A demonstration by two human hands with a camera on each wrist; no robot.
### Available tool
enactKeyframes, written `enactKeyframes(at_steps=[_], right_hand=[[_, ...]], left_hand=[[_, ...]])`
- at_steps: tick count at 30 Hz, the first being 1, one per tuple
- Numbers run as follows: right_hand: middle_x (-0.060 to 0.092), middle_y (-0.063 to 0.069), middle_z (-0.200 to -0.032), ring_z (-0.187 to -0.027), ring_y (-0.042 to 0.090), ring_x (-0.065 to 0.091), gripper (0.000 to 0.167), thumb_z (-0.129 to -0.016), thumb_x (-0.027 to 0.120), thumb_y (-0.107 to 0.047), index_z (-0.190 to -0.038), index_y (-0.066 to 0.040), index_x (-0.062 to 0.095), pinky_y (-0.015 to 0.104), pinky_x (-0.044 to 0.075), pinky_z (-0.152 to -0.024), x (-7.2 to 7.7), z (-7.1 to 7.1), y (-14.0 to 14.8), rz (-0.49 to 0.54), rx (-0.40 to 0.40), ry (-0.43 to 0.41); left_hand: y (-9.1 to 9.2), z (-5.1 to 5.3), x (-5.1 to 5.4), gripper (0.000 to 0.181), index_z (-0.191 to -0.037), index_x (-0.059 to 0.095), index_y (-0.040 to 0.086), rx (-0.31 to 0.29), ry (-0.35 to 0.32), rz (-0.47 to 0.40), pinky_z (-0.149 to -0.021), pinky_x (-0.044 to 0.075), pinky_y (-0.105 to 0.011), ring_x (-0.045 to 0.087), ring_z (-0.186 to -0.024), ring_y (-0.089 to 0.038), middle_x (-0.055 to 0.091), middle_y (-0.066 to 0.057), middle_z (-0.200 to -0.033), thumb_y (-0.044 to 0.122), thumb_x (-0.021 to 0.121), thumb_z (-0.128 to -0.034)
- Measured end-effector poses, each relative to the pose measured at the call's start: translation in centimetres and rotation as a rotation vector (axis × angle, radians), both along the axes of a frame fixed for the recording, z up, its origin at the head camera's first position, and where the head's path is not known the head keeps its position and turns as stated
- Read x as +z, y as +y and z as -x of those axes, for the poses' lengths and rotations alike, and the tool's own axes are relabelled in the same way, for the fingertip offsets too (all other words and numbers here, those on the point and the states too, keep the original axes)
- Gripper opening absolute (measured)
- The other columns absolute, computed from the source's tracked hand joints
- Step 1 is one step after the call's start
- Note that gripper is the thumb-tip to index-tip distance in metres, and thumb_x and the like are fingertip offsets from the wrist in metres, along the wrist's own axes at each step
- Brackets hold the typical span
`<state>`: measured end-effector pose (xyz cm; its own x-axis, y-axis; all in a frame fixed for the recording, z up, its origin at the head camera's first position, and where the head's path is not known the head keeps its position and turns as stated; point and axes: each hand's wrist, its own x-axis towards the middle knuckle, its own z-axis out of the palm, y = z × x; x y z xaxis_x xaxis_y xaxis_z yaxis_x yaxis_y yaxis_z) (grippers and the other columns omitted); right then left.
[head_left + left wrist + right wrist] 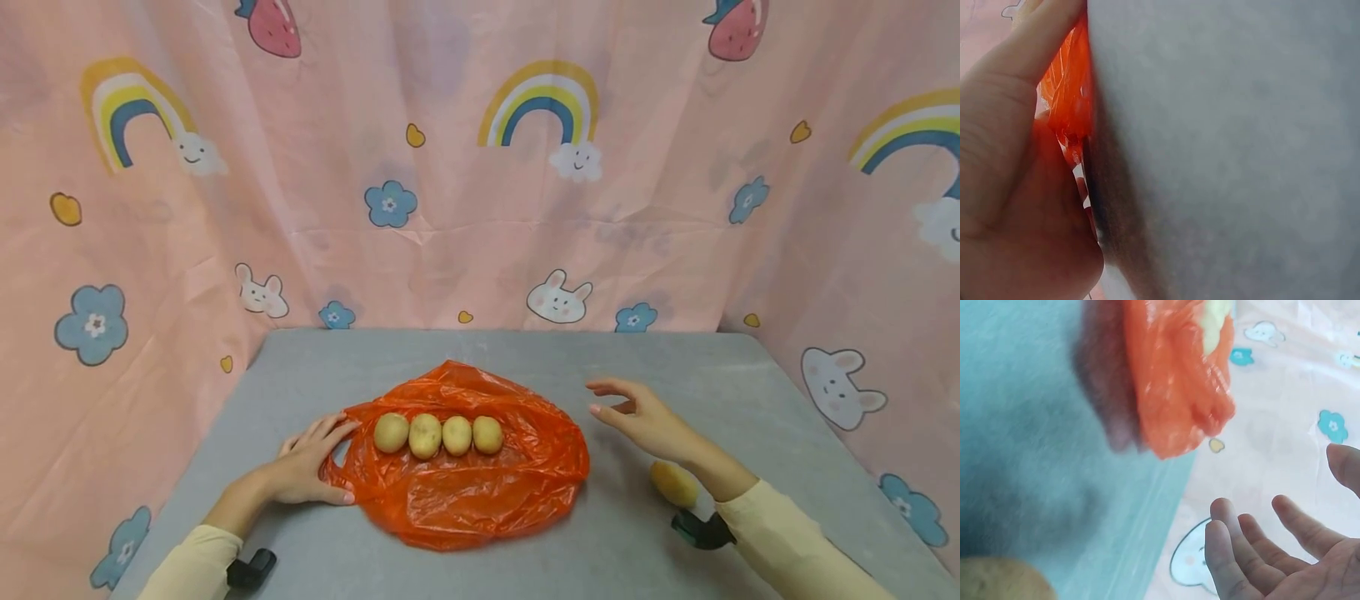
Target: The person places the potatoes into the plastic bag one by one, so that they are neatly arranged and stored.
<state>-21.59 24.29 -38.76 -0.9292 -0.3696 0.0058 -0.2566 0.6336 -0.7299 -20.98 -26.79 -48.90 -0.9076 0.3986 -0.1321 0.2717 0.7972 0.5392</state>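
Note:
An orange-red plastic bag lies spread out on the table, with several potatoes in a row on it. At the bag's left edge my left hand rests with thumb and fingers spread, touching the plastic. The left wrist view shows this hand beside the bag; its fingertips are partly hidden. To the right of the bag my right hand hovers with loosely bent fingers and holds nothing. One more potato lies on the table by the right forearm; the right wrist view shows a potato at bottom left.
The grey table reaches back to a pink patterned curtain, which also hangs on both sides. A dark wrist camera sits on the right wrist and another wrist camera on the left.

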Motion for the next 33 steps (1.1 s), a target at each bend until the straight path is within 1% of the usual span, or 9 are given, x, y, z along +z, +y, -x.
enactKeyframes(at_steps=[6,11,16,21,24,27,29,33], right_hand=[[0.053,0.028,-0.145,-0.114,0.038,0.062,0.049,-0.103,0.059,-0.027,-0.144,-0.002,0.051,0.052,0.055,-0.088,-0.5,0.0,1.6,-0.009,-0.011,-0.013],[0.052,0.027,-0.146,-0.117,0.041,0.060,0.051,-0.103,0.059,-0.031,-0.145,-0.002,0.050,0.052,0.055,-0.088,-0.8,-0.3,2.8,-0.016,-0.018,-0.024],[0.053,0.029,-0.144,-0.117,0.041,0.061,0.048,-0.104,0.057,-0.026,-0.144,-0.001,0.050,0.054,0.055,-0.090,-1.3,-0.6,4.1,-0.017,-0.009,-0.012],[0.055,0.030,-0.142,-0.119,0.042,0.061,0.047,-0.104,0.057,-0.023,-0.143,0.002,0.051,0.056,0.053,-0.093,-2.2,-0.8,5.4,-0.029,0.004,-0.019],[0.053,0.030,-0.144,-0.121,0.044,0.059,0.049,-0.104,0.058,-0.024,-0.143,0.003,0.050,0.059,0.052,-0.093,-2.8,-1.1,6.3,-0.039,-0.005,-0.046],[0.052,0.030,-0.144,-0.121,0.044,0.059,0.050,-0.103,0.058,-0.025,-0.144,0.004,0.049,0.060,0.052,-0.092,-3.4,-1.5,7.2,-0.043,-0.012,-0.071],[0.054,0.029,-0.143,-0.119,0.040,0.060,0.049,-0.103,0.059,-0.024,-0.143,0.003,0.050,0.056,0.053,-0.091,-3.8,-1.7,7.8,-0.046,-0.009,-0.066],[0.059,0.026,-0.138,-0.112,0.021,0.065,0.047,-0.102,0.060,-0.020,-0.142,0.003,0.052,0.035,0.053,-0.088,-4.9,-2.1,9.1,-0.049,0.026,-0.041]], left_hand=[[-0.1,0.0,-0.2,0.112,-0.157,0.034,0.019,0.001,0.001,0.002,-0.107,0.016,-0.075,0.015,-0.153,-0.047,0.019,-0.017,-0.168,0.069,0.081,-0.0683],[-0.2,0.0,-0.3,0.111,-0.157,0.034,0.020,-0.001,0.015,0.002,-0.106,0.017,-0.075,0.017,-0.152,-0.047,0.020,-0.016,-0.167,0.068,0.082,-0.0686],[-0.2,0.1,-0.3,0.111,-0.157,0.034,0.021,0.004,0.020,-0.004,-0.107,0.016,-0.074,0.016,-0.153,-0.047,0.020,-0.015,-0.167,0.067,0.083,-0.0679],[-0.2,0.1,-0.2,0.112,-0.157,0.033,0.022,0.006,0.008,-0.004,-0.108,0.015,-0.073,0.014,-0.153,-0.047,0.018,-0.014,-0.168,0.067,0.082,-0.0680],[-0.2,0.1,-0.2,0.112,-0.157,0.033,0.022,0.007,0.002,-0.009,-0.107,0.014,-0.072,0.014,-0.153,-0.047,0.018,-0.014,-0.168,0.066,0.083,-0.0680],[-0.1,0.0,-0.2,0.112,-0.157,0.033,0.021,0.007,-0.004,-0.013,-0.107,0.014,-0.072,0.013,-0.153,-0.047,0.018,-0.015,-0.168,0.066,0.083,-0.0680],[-0.1,0.0,-0.2,0.112,-0.157,0.033,0.021,0.007,-0.004,-0.014,-0.107,0.014,-0.072,0.013,-0.153,-0.047,0.018,-0.015,-0.168,0.066,0.083,-0.0678],[-0.1,0.1,-0.2,0.112,-0.157,0.033,0.021,0.006,-0.002,-0.014,-0.108,0.013,-0.072,0.013,-0.153,-0.047,0.018,-0.015,-0.168,0.066,0.083,-0.0677]])
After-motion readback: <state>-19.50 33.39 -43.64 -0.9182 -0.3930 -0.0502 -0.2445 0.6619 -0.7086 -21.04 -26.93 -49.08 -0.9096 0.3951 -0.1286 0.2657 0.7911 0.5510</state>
